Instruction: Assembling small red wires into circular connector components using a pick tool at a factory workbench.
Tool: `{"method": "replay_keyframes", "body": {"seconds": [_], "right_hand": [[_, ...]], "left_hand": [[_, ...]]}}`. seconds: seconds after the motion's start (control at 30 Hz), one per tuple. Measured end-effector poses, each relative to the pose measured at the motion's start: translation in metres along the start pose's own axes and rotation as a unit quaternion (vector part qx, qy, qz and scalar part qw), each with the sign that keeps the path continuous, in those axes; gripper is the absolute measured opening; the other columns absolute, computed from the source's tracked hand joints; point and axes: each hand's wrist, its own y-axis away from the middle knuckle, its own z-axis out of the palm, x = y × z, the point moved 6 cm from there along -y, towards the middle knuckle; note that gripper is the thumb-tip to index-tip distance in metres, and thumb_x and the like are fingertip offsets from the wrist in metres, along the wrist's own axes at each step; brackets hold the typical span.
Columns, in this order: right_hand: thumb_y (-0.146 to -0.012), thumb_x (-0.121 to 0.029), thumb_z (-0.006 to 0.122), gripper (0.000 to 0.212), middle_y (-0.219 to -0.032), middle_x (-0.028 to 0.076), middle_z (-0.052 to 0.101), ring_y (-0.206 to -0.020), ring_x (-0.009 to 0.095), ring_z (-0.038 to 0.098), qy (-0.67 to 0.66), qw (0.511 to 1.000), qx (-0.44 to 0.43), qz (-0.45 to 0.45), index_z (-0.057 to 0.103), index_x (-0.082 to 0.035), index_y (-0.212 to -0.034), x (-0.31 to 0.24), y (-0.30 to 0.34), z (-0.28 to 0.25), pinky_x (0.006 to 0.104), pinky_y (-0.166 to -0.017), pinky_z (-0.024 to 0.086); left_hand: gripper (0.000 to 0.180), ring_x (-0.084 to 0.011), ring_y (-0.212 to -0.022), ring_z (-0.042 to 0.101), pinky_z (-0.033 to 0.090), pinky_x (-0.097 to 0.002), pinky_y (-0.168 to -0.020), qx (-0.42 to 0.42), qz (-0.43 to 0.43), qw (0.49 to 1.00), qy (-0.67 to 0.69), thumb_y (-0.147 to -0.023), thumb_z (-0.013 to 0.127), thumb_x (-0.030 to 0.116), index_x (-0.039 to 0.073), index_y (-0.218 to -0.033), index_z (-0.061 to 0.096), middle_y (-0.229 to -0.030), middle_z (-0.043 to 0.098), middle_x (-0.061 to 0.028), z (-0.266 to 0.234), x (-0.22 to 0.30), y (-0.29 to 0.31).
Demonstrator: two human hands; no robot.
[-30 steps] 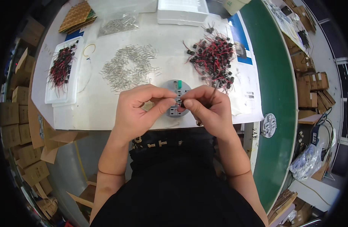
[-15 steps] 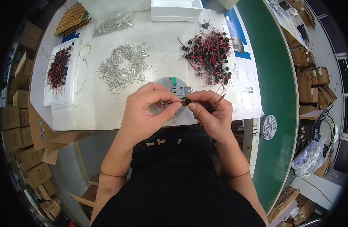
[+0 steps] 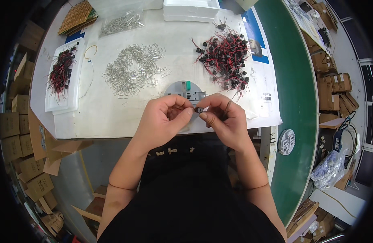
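Observation:
My right hand [image 3: 227, 120] pinches a small black round buzzer [image 3: 199, 109] between thumb and forefinger. A thin dark tool [image 3: 227, 108] is tucked among the same hand's fingers; its kind is unclear. My left hand [image 3: 164, 120] is closed, thumb and fingertip meeting right beside the buzzer; what they grip is too small to tell. Just beyond both hands lies a round grey plastic base [image 3: 175, 88] with a green block [image 3: 188, 85] on it, partly covered by my fingers.
At right lies a heap of black buzzers with red wires [image 3: 225, 56]; more sit in a white tray [image 3: 75, 95] at left. Metal clips [image 3: 133, 71] are spread mid-table, with a bag of metal parts [image 3: 122, 24] behind. Another grey base [image 3: 287, 141] rests on the green surface [image 3: 293, 170].
The buzzer has turned so its round face shows and sits slightly lower. My left hand has shifted a little right, its fingers curled more closely.

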Motion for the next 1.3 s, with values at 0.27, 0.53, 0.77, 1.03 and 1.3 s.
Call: {"method": "replay_keyframes", "body": {"seconds": [0.27,0.53,0.77,1.03,1.3], "right_hand": [[-0.088,0.007,0.075,0.025,-0.112,0.008,0.065,-0.074,0.022,0.068,0.222,0.96,0.037,-0.165,0.069,-0.005,-0.109,-0.018,0.0,0.0,0.035,-0.065,0.055],[-0.083,0.013,0.075,0.031,-0.111,0.01,0.065,-0.079,0.026,0.071,0.294,0.944,0.024,-0.147,0.07,-0.004,-0.109,-0.011,-0.007,-0.005,0.0364,-0.066,0.057],[-0.093,0.009,0.072,0.02,-0.115,0.013,0.067,-0.078,0.014,0.068,0.088,0.963,0.019,-0.253,0.069,0.0,-0.11,-0.016,0.004,0.0,0.0262,-0.061,0.053],[-0.095,0.006,0.073,0.016,-0.105,0.006,0.067,-0.076,0.004,0.059,-0.285,0.957,0.029,-0.039,0.069,0.001,-0.109,0.005,0.008,0.009,0.022,-0.057,0.046],[-0.088,0.007,0.074,0.019,-0.096,0.012,0.067,-0.065,0.022,0.063,0.277,0.951,0.02,-0.135,0.068,0.002,-0.105,-0.033,-0.004,0.0,0.0344,-0.059,0.053]], "left_hand": [[0.011,-0.009,-0.083,0.06,0.048,-0.0263,-0.075,-0.016,0.06,0.958,-0.28,-0.095,0.076,0.01,0.001,-0.098,0.072,-0.092,0.071,-0.001,-0.003,0.011,-0.005],[0.013,-0.0206,-0.083,0.066,0.053,-0.0328,-0.075,0.078,0.213,0.906,-0.356,-0.095,0.077,0.015,0.003,-0.099,0.074,-0.079,0.069,-0.0061,0.003,0.024,0.0],[0.019,-0.0079,-0.075,0.064,0.052,-0.0237,-0.069,-0.092,-0.064,0.993,0.041,-0.101,0.075,0.018,-0.001,-0.104,0.074,-0.083,0.071,-0.0011,0.007,0.004,0.0],[0.018,-0.0052,-0.073,0.063,0.051,-0.0217,-0.067,-0.065,-0.018,0.993,0.093,-0.101,0.076,0.017,-0.001,-0.103,0.076,-0.085,0.072,-0.0005,0.011,0.006,0.001],[0.011,-0.0173,-0.089,0.065,0.051,-0.0314,-0.079,0.06,0.132,0.957,-0.252,-0.088,0.082,0.014,0.004,-0.09,0.077,-0.095,0.072,-0.0057,0.004,0.02,0.002]]}}
